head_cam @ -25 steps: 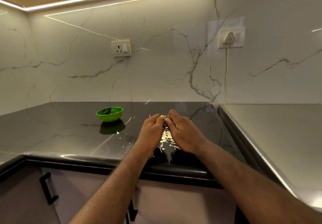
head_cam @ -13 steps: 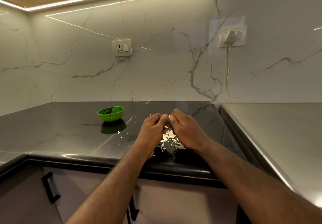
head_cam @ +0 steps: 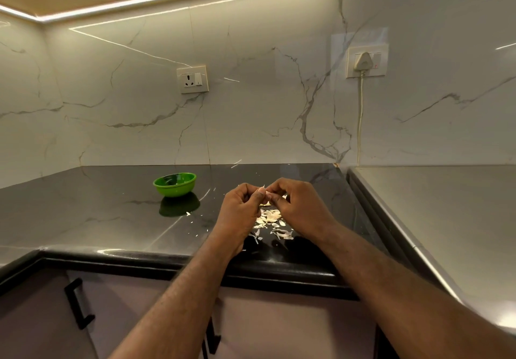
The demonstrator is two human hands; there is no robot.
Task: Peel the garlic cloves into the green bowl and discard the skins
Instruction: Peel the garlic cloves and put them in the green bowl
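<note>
Near the middle of the frame, a little right of centre, the person's two hands met above the dark counter [head_cam: 117, 219], fingertips drawn together on a small pale garlic clove [head_cam: 265, 191] pinched between them. The left hand [head_cam: 241, 207] was curled with its fingers closed in, and the right hand [head_cam: 300, 205] nipped at the clove from the other side; so little of the clove showed that I could not tell which way its long axis ran, or how much skin was left on it. Directly beneath the hands, toward the lower middle of the frame, lay a loose heap of skins [head_cam: 269, 219], with a few flakes scattered off to the left across the counter. The green bowl [head_cam: 175, 184] stood to the left of the hands and slightly higher in the frame, well apart from them, with open counter between. What it held I could not make out. That was the relation that mattered: the bowl lay out on the left hand's side, so that hand was the nearer one, and a peeled clove would have to travel leftward and a bit further back to reach it. I judged the peeling to be mid-step, and the skins not yet discarded.
</note>
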